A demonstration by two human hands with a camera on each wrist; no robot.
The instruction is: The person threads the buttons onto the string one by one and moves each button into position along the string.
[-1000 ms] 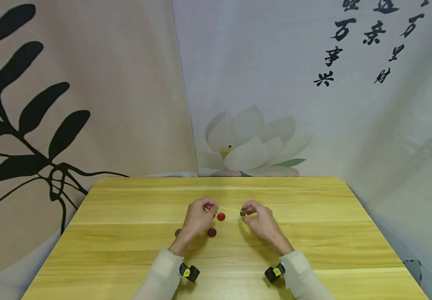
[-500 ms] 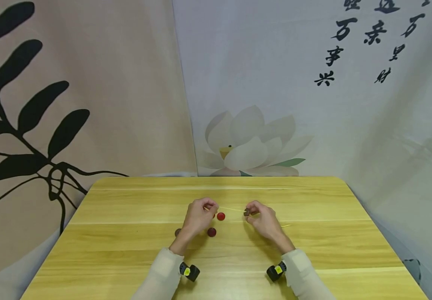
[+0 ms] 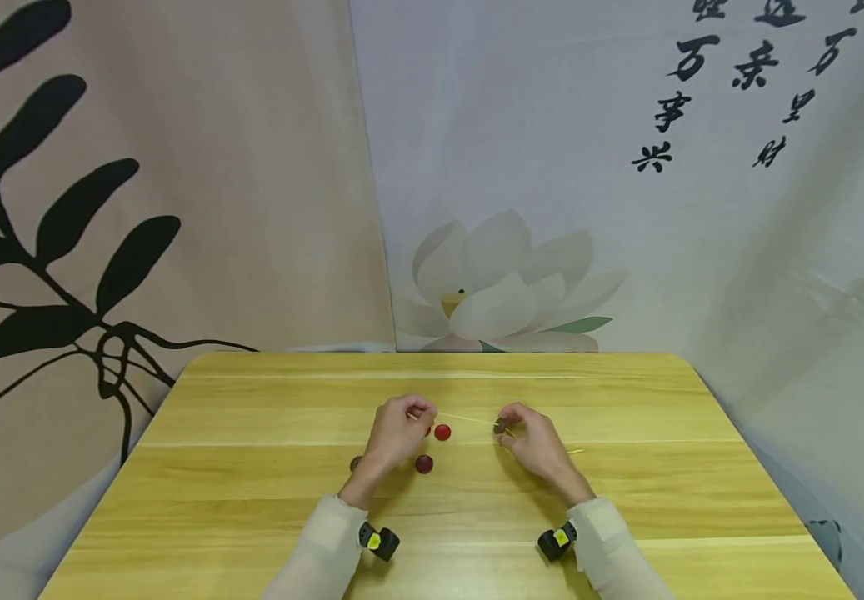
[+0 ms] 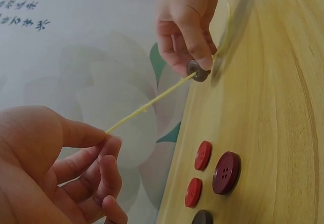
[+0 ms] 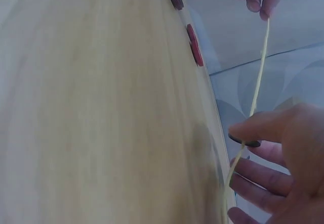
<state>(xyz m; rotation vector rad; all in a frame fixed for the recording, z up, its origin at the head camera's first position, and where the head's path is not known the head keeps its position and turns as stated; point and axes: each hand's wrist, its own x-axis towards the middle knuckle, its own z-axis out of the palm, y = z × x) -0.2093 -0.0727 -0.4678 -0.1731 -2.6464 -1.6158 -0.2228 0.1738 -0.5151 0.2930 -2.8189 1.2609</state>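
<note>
A yellow string (image 4: 152, 102) runs taut between the two hands. The left hand (image 3: 399, 429) pinches one end of it between thumb and forefinger. A dark brown button (image 4: 197, 71) is threaded on the string, and the right hand (image 3: 532, 437) pinches this button between thumb and finger. Past the button, the string's loose tail (image 5: 230, 176) hangs below the right hand. On the table near the left hand lie a bright red button (image 3: 442, 432), a second red button (image 4: 193, 192) and a larger maroon button (image 4: 226, 172).
Another dark button (image 4: 203, 217) lies on the wooden table (image 3: 252, 517), partly behind the left wrist in the head view. A printed cloth backdrop (image 3: 521, 150) hangs behind the table's far edge.
The right hand has moved slightly to the right with the brown button, widening the stretch of string between the hands. The left hand and the buttons on the table stay put.
</note>
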